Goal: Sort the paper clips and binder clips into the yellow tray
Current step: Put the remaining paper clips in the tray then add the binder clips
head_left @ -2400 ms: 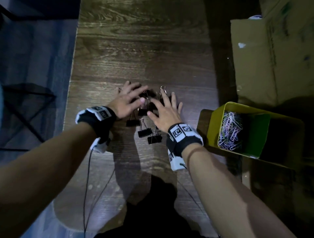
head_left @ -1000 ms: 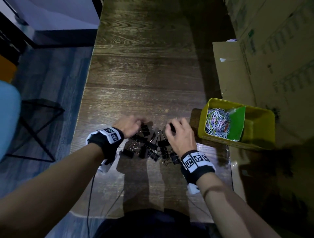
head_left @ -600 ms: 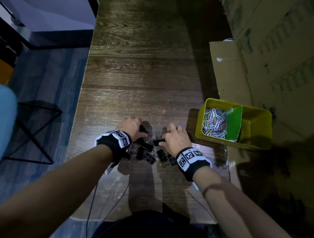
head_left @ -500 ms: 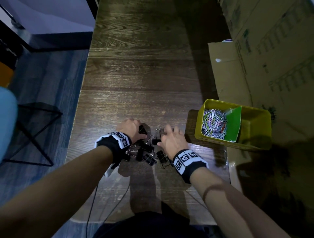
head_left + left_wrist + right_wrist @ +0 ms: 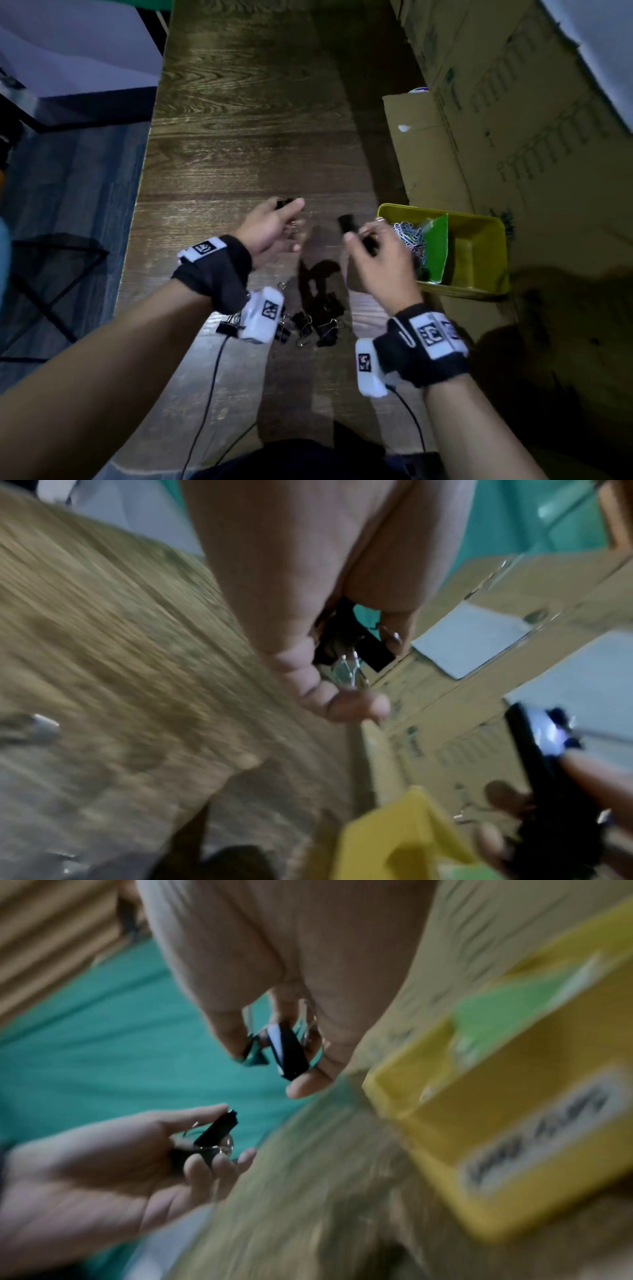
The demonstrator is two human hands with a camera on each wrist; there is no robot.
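Both hands are raised above the wooden table (image 5: pixel 239 137), each holding black binder clips. My left hand (image 5: pixel 274 226) grips a binder clip (image 5: pixel 286 202) between thumb and fingers; the same binder clip (image 5: pixel 346 642) shows in the left wrist view. My right hand (image 5: pixel 380 260) holds black binder clips (image 5: pixel 347 222) just left of the yellow tray (image 5: pixel 479 284); one black clip (image 5: pixel 287 1053) sits in its fingers in the right wrist view. The tray's left compartment holds coloured paper clips (image 5: pixel 411 236) beside a green divider (image 5: pixel 436 246). Several binder clips (image 5: pixel 315 325) lie on the table near my wrists.
Large cardboard boxes (image 5: pixel 513 120) stand along the table's right side, behind and beside the tray. The table's left edge (image 5: pixel 144 171) drops to a dark floor with a black metal frame (image 5: pixel 51 274). Cables run from both wrist cameras toward me.
Both hands have lifted off the pile with binder clips in them and moved forward and right, toward the tray. Fewer clips lie on the table.
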